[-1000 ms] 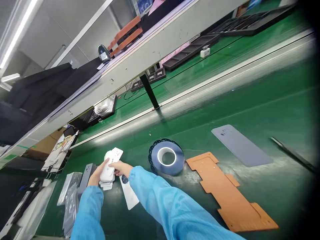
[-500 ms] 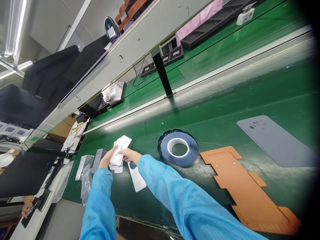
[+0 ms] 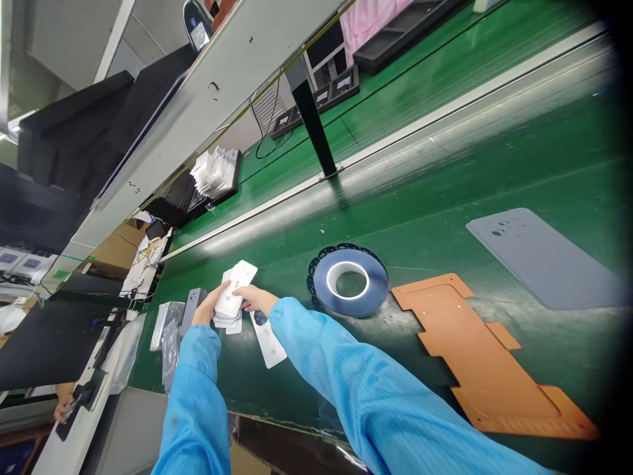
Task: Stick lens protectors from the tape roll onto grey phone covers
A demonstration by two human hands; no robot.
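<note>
The left hand [image 3: 208,306] and right hand [image 3: 252,298] pinch the white cards [image 3: 232,292] over the green bench [image 3: 435,218], between a grey block [image 3: 192,307] and a single card [image 3: 268,344] partly hidden by the right sleeve [image 3: 316,356], with bags [image 3: 164,323] farther left and the tape [image 3: 378,285], orange sheet [image 3: 482,356] and grey panel [image 3: 544,260] rightward.

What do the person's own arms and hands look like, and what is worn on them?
The bright-blue, creased fabric left sleeve and matching right sleeve are long, narrowing toward the wrists. The left hand and right hand wear no gloves.
</note>
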